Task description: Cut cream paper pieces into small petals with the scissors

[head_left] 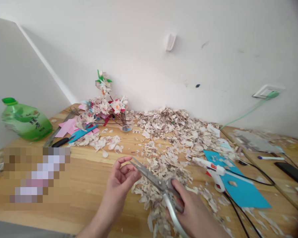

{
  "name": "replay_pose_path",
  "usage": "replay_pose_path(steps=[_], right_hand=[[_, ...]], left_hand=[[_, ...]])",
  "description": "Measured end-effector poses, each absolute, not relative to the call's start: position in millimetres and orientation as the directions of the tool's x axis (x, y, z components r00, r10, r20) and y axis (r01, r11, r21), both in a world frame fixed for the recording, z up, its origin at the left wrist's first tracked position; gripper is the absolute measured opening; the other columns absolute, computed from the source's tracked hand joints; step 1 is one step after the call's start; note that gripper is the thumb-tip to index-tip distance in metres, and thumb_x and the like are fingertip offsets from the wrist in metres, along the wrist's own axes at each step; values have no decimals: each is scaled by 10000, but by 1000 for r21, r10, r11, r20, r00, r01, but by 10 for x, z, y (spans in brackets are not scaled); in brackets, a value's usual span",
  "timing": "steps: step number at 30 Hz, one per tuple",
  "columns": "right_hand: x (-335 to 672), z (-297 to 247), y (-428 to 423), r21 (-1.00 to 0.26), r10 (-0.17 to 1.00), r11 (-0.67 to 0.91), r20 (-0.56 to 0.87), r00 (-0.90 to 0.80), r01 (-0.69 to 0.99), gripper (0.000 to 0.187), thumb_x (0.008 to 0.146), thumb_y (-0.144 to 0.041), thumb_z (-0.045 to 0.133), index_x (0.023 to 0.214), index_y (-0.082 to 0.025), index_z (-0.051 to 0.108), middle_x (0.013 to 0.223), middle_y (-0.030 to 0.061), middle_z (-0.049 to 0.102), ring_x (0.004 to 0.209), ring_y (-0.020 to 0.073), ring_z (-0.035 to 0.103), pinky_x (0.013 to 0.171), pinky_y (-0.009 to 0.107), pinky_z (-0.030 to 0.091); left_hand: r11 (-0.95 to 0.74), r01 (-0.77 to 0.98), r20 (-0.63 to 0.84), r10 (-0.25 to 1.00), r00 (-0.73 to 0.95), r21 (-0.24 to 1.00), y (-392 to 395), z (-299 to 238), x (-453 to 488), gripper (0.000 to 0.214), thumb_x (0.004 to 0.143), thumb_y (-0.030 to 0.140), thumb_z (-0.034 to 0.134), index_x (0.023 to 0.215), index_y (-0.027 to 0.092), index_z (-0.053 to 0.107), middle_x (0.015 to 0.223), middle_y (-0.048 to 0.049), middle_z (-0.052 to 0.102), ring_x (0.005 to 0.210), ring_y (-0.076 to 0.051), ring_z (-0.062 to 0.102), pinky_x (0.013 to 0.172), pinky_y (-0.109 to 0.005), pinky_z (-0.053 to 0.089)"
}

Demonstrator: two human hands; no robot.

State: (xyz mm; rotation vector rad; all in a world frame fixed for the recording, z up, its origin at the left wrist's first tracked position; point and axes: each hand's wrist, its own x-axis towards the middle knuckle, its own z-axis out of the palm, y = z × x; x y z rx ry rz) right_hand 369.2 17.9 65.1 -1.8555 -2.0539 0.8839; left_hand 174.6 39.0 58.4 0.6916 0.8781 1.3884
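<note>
My right hand grips a pair of grey-handled scissors, with the blades pointing up and to the left. The blade tips reach the fingers of my left hand, which are curled in a pinch. Whatever sits between those fingertips is too small or hidden to name. Pale dried petals lie in a broad heap under and beyond the scissors. A smaller scatter of petals lies beyond my left hand.
A green bottle stands at the left. Flower-covered twigs rise from a small clear cup. Pink paper and a blue-sheathed tool lie nearby. On the right, a glue gun with black cables rests on blue card.
</note>
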Motion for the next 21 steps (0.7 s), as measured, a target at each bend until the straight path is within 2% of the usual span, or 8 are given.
replay_pose_path(steps=[6, 12, 17, 21], right_hand=[[3683, 659, 169, -572, 958, 0, -234, -164, 820, 171, 614, -236, 541, 766, -239, 462, 607, -28, 573, 504, 150, 471, 473, 223, 291], [3700, 608, 168, -544, 965, 35, -200, -171, 838, 199, 609, -212, 525, 802, -223, 477, 600, -30, 552, 503, 139, 440, 464, 212, 290], [3718, 622, 155, -545, 965, 31, -203, -168, 838, 232, 583, -240, 565, 793, -220, 467, 521, -68, 500, 453, 116, 389, 433, 199, 258], [3709, 717, 170, -537, 956, 30, -232, -182, 843, 214, 600, -243, 551, 793, -208, 466, 571, -37, 543, 490, 127, 439, 457, 201, 280]], left_hand=[[64, -521, -93, 995, -30, 851, 396, 577, 1733, 368, 692, 192, 640, 985, 222, 419, 714, 29, 603, 755, -110, 609, 736, -247, 473], [38, -512, -78, 995, -56, 858, 388, 577, 1731, 351, 692, 190, 637, 978, 228, 437, 713, 40, 586, 745, -108, 609, 732, -258, 492], [35, -481, -73, 996, -60, 876, 379, 596, 1731, 343, 693, 195, 633, 971, 237, 436, 721, 52, 574, 720, -98, 608, 729, -268, 505], [35, -436, -71, 995, -67, 899, 367, 645, 1719, 362, 678, 210, 643, 967, 240, 427, 726, 61, 557, 700, -106, 614, 720, -295, 516]])
